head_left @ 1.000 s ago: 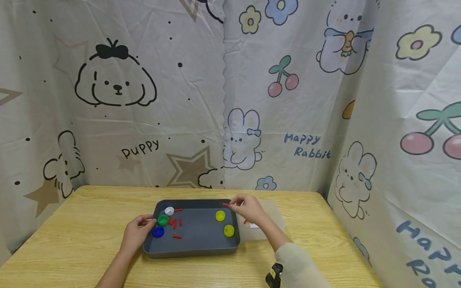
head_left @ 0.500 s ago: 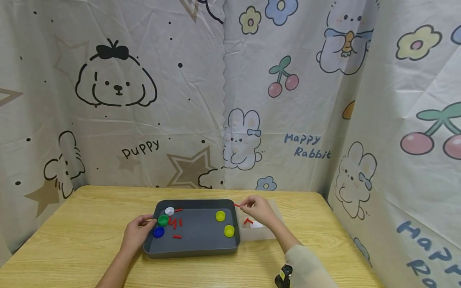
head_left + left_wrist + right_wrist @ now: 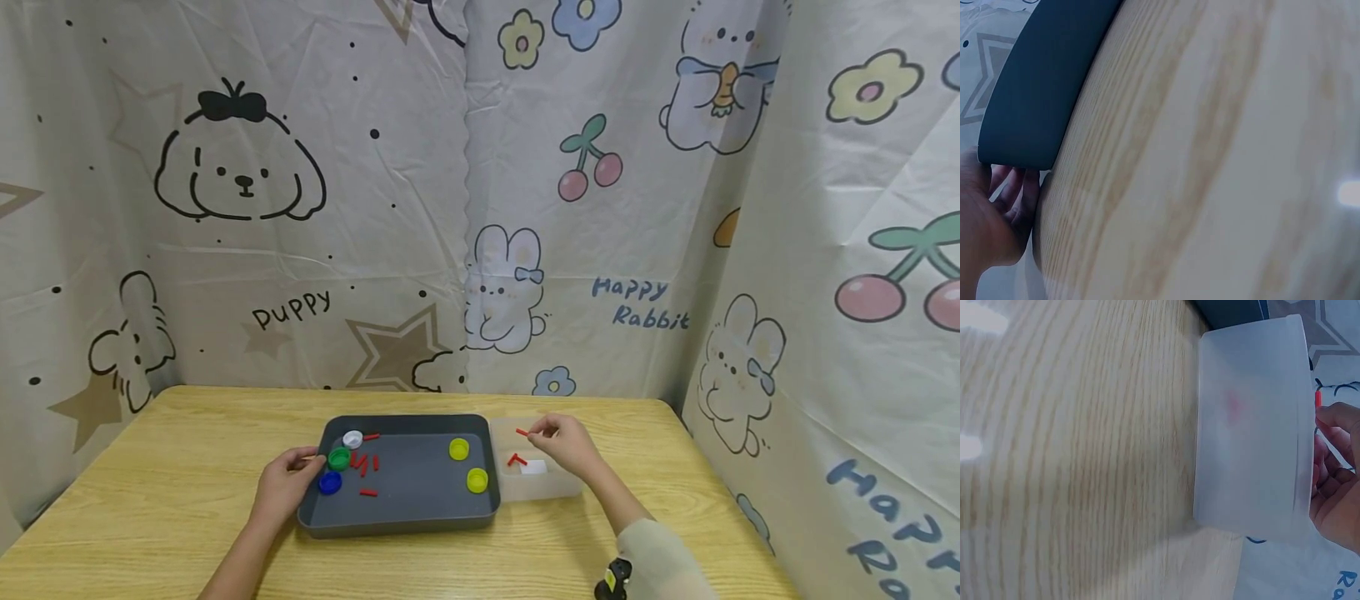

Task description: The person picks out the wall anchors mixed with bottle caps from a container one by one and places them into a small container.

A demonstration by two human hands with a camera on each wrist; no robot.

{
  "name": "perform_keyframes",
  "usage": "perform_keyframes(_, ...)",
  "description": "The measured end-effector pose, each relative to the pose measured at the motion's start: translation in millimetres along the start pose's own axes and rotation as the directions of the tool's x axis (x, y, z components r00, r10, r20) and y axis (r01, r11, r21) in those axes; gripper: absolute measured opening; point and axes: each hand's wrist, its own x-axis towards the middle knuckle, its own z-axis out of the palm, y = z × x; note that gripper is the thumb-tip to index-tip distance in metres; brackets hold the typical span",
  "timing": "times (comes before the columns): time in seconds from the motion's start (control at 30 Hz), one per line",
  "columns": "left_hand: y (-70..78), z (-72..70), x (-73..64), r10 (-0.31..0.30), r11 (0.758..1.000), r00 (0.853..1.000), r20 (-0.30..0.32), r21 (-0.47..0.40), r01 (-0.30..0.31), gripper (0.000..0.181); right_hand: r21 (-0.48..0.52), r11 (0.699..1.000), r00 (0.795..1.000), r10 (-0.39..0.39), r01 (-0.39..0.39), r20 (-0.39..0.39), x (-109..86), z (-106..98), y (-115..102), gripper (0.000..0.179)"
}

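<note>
At its left side, a dark grey tray (image 3: pixel 420 471) is held by my left hand (image 3: pixel 285 483), thumb at the rim; in the left wrist view the fingers reach along the tray's end. My right hand (image 3: pixel 564 443) pinches a short red stick (image 3: pixel 522 432) between thumb and fingertips, over a translucent plastic box (image 3: pixel 540 490) right of the tray. The right wrist view shows this stick (image 3: pixel 1318 399) just beyond the box rim. In the box lie a couple of red sticks (image 3: pixel 517 459) and a white piece (image 3: pixel 533 467).
Along the tray's left side sit white (image 3: pixel 352 439), green (image 3: pixel 340 459) and blue (image 3: pixel 330 482) round caps, with several red sticks (image 3: pixel 363 465) beside them. Two yellow caps (image 3: pixel 458 449) are at its right. A patterned curtain (image 3: pixel 405 208) hangs behind the wooden table (image 3: pixel 187 467).
My right hand has moved right, carrying the red stick from over the tray's back right corner to over the box. The left hand stays at the tray.
</note>
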Motion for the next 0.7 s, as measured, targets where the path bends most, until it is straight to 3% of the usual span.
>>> perform_keyframes(0.23,-1.0,1.2,1.5,0.004,1.0,1.0,0.001,0.001,-0.004,0.042,-0.007,0.999,0.999,0.051,-0.051,-0.016,0.4,-4,11,0.005)
perform_keyframes(0.7,-1.7,-0.4,1.0,0.001,1.0,1.0,0.009,0.002,-0.001,0.045,-0.018,0.998,0.998,0.055,-0.056,-0.03,1.8,-1,12,0.005)
